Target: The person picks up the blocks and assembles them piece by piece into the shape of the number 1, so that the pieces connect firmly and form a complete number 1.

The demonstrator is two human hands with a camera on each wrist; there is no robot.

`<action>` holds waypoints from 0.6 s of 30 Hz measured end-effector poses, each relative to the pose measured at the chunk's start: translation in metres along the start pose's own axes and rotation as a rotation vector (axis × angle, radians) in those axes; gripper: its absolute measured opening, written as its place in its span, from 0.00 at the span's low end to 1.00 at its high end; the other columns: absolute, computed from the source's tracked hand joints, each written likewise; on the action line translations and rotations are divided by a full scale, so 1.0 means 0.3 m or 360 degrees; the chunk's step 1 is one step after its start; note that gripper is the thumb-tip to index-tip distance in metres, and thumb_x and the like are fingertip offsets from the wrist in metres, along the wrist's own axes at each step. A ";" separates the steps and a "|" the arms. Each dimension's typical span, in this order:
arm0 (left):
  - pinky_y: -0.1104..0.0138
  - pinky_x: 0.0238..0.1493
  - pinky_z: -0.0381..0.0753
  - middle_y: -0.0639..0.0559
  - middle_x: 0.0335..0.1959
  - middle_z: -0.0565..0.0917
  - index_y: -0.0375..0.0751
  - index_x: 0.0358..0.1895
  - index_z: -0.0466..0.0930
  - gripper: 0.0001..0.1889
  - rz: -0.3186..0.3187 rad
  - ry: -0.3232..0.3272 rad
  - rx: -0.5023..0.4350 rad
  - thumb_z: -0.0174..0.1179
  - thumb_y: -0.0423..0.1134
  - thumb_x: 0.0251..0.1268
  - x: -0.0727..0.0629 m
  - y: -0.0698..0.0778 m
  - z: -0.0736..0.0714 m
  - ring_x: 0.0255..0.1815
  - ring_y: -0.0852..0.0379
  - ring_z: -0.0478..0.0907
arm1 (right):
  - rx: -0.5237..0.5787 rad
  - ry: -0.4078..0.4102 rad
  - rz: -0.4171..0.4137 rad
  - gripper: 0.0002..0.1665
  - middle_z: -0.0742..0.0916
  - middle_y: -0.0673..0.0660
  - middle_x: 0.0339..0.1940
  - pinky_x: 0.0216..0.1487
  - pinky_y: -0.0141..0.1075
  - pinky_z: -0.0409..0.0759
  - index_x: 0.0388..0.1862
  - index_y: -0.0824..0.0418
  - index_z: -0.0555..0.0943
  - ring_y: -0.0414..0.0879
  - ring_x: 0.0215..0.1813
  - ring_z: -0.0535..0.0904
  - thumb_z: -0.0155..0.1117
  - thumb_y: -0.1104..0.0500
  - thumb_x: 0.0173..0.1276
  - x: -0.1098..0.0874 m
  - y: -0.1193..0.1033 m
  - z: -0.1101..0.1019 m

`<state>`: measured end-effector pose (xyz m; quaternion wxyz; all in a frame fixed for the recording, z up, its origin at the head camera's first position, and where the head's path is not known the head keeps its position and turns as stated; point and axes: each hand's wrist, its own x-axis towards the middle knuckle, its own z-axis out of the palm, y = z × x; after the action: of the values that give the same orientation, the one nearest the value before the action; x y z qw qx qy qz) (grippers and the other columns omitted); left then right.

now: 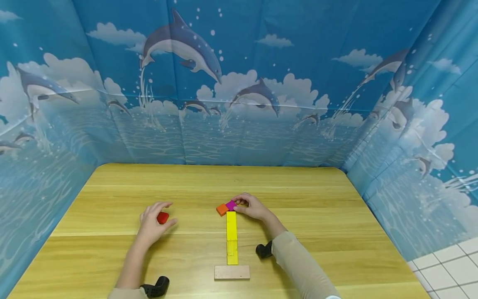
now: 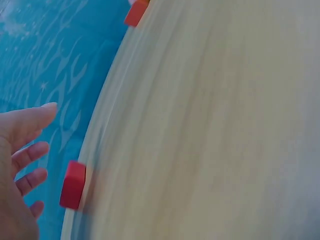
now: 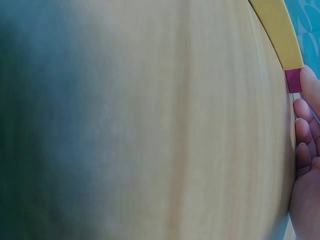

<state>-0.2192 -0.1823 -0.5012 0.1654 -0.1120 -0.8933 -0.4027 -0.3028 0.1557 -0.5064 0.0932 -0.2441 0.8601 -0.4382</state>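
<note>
My left hand (image 1: pixel 151 222) is spread over a red block (image 1: pixel 162 218) on the left of the table, thumb and fingers apart. In the left wrist view that red block (image 2: pixel 73 185) stands on the wood beside the fingers, with a gap to them. With thumb and fingers, my right hand (image 1: pixel 254 207) pinches a magenta block (image 1: pixel 231 205) at the far end of a yellow row. An orange block (image 1: pixel 222 209) lies at the magenta one's left corner. In the right wrist view the thumb lies against the magenta block (image 3: pixel 294 81), under the yellow piece (image 3: pixel 277 30).
Two yellow blocks (image 1: pixel 231 226) run lengthwise down the middle of the table (image 1: pixel 179 182). A pale wooden block (image 1: pixel 232 272) lies crosswise at their near end. Black wrist devices (image 1: pixel 158 286) sit by both forearms. A dolphin-print curtain (image 1: pixel 239 137) surrounds the table.
</note>
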 end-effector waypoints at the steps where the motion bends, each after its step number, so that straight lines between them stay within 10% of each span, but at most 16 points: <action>1: 0.41 0.52 0.50 0.39 0.49 0.76 0.37 0.53 0.74 0.28 -0.0009 -0.0011 0.0010 0.70 0.38 0.45 -0.003 -0.005 -0.007 0.51 0.39 0.65 | 0.0000 0.0000 -0.0007 0.17 0.77 0.54 0.37 0.40 0.34 0.68 0.50 0.63 0.76 0.45 0.38 0.68 0.61 0.60 0.64 0.000 -0.001 0.000; 18: 0.42 0.50 0.50 0.37 0.52 0.74 0.37 0.56 0.71 0.32 -0.0106 -0.0087 0.0063 0.70 0.39 0.44 -0.036 -0.109 -0.064 0.53 0.37 0.63 | 0.0022 -0.0006 -0.0015 0.17 0.77 0.55 0.38 0.41 0.35 0.68 0.51 0.63 0.76 0.45 0.39 0.68 0.61 0.60 0.64 -0.002 -0.001 -0.002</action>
<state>-0.2163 -0.2187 -0.5157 0.1295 -0.0898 -0.9086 -0.3869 -0.3025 0.1563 -0.5060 0.0945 -0.2483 0.8557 -0.4441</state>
